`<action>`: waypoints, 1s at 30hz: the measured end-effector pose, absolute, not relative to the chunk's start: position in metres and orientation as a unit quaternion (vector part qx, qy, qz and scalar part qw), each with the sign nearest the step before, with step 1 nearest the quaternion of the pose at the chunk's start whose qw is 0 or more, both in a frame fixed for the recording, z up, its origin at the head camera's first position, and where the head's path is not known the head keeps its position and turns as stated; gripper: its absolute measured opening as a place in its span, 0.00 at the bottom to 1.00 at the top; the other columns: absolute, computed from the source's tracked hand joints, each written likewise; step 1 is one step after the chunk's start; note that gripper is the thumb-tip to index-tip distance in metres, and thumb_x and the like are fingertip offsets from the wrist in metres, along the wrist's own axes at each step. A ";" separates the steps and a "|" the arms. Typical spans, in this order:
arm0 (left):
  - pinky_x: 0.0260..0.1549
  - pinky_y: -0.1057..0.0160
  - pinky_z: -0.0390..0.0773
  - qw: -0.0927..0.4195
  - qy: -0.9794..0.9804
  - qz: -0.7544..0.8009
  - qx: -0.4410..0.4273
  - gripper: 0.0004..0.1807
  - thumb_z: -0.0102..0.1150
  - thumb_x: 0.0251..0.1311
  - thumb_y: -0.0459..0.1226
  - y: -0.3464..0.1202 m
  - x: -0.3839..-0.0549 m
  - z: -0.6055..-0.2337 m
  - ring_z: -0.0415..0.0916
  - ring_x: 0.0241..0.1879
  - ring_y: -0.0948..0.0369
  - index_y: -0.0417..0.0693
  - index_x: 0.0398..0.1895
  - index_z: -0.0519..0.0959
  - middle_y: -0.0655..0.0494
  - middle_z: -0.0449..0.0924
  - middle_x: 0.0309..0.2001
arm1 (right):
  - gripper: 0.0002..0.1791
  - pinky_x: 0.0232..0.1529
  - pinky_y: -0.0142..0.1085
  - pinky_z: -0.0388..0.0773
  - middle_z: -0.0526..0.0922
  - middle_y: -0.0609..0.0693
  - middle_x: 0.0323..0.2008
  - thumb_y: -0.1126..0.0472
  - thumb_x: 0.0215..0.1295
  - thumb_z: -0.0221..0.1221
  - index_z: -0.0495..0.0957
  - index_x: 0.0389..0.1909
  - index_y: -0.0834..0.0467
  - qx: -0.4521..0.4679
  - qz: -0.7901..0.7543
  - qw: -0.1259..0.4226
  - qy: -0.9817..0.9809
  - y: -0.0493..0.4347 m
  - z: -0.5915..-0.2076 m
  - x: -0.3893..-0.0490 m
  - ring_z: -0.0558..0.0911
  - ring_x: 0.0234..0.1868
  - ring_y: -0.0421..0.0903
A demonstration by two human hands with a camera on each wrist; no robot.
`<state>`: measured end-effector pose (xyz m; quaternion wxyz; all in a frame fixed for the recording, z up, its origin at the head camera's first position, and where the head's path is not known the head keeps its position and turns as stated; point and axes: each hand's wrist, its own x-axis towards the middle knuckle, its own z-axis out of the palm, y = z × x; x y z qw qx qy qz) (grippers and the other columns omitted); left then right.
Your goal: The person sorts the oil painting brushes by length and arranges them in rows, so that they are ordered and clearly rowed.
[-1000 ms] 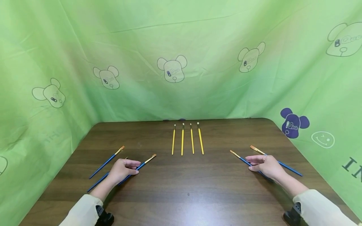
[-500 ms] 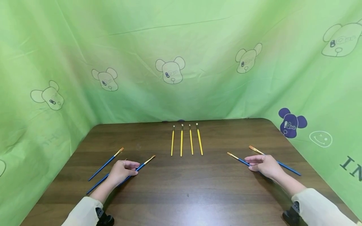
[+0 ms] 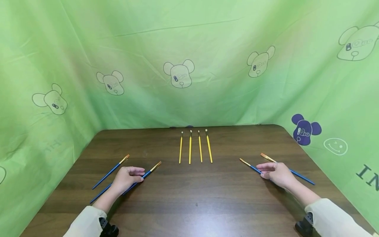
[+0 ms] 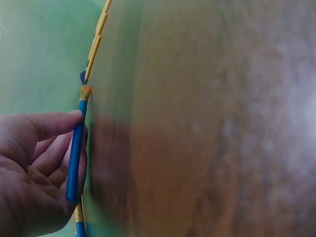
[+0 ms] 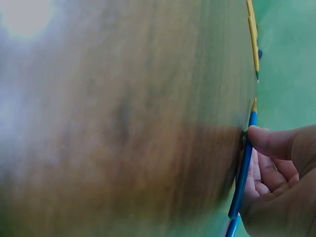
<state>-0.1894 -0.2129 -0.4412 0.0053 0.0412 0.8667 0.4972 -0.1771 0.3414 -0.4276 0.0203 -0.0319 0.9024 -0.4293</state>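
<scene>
In the head view my left hand [image 3: 125,180] pinches a blue-handled paintbrush [image 3: 147,173] between thumb and fingers. Its tan bristles point away and to the right. Across the table, the right hand [image 3: 278,174] pinches a second blue paintbrush [image 3: 251,166], whose bristles point away and to the left. In the left wrist view the thumb presses on the blue handle [image 4: 75,158]; in the right wrist view another thumb lies on its blue handle [image 5: 242,180]. Whether either brush still touches the tabletop I cannot tell.
Two more blue paintbrushes lie left of the left hand, the outer paintbrush [image 3: 110,172] and a partly hidden paintbrush [image 3: 100,193]. Another blue paintbrush [image 3: 302,177] passes behind the right hand. Several yellow paintbrushes [image 3: 190,149] lie side by side toward the table's [image 3: 189,210] far edge, before a green curtain [image 3: 142,42].
Both hands keep hold of their paintbrushes and hardly move. The right brush's tip dips slightly nearer and then rises back a little. The head view has shifted slightly.
</scene>
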 end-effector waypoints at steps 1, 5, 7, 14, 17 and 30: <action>0.36 0.65 0.81 0.006 0.864 0.501 0.042 0.15 0.67 0.51 0.23 -0.213 -0.189 -0.441 0.83 0.39 0.54 0.33 0.44 0.83 0.45 0.86 0.37 | 0.19 0.35 0.28 0.77 0.84 0.64 0.43 0.72 0.57 0.64 0.78 0.50 0.74 -0.032 -0.428 0.020 0.903 0.341 -0.428 -0.177 0.83 0.39 0.44; 0.35 0.68 0.80 0.012 0.850 0.524 0.045 0.16 0.66 0.52 0.23 -0.214 -0.189 -0.441 0.83 0.40 0.54 0.30 0.46 0.82 0.44 0.85 0.39 | 0.19 0.36 0.28 0.77 0.84 0.64 0.43 0.73 0.57 0.63 0.77 0.50 0.75 -0.036 -0.435 0.020 0.899 0.339 -0.427 -0.175 0.83 0.39 0.42; 0.35 0.69 0.80 0.015 0.843 0.535 0.049 0.17 0.65 0.52 0.23 -0.214 -0.189 -0.441 0.83 0.41 0.53 0.29 0.48 0.81 0.42 0.85 0.40 | 0.19 0.35 0.28 0.77 0.84 0.64 0.43 0.73 0.57 0.63 0.77 0.50 0.75 -0.038 -0.439 0.021 0.897 0.337 -0.426 -0.174 0.82 0.38 0.41; 0.33 0.69 0.80 0.012 0.829 0.555 0.071 0.15 0.66 0.52 0.24 -0.209 -0.185 -0.440 0.83 0.38 0.59 0.30 0.45 0.82 0.45 0.85 0.38 | 0.18 0.36 0.29 0.78 0.84 0.64 0.42 0.75 0.57 0.60 0.76 0.50 0.76 -0.056 -0.455 0.024 0.889 0.326 -0.420 -0.172 0.82 0.39 0.41; 0.31 0.69 0.79 0.016 0.825 0.561 0.067 0.13 0.67 0.52 0.26 -0.205 -0.183 -0.439 0.82 0.36 0.62 0.32 0.43 0.84 0.47 0.86 0.38 | 0.19 0.35 0.30 0.79 0.83 0.64 0.43 0.75 0.58 0.59 0.76 0.51 0.77 -0.058 -0.467 0.029 0.882 0.320 -0.418 -0.172 0.81 0.40 0.42; 0.31 0.62 0.82 0.079 0.801 0.591 0.045 0.17 0.66 0.54 0.27 -0.180 -0.178 -0.428 0.82 0.36 0.60 0.29 0.48 0.81 0.44 0.85 0.41 | 0.23 0.37 0.37 0.80 0.79 0.64 0.48 0.73 0.62 0.57 0.70 0.58 0.76 -0.055 -0.509 0.101 0.853 0.293 -0.410 -0.170 0.79 0.44 0.48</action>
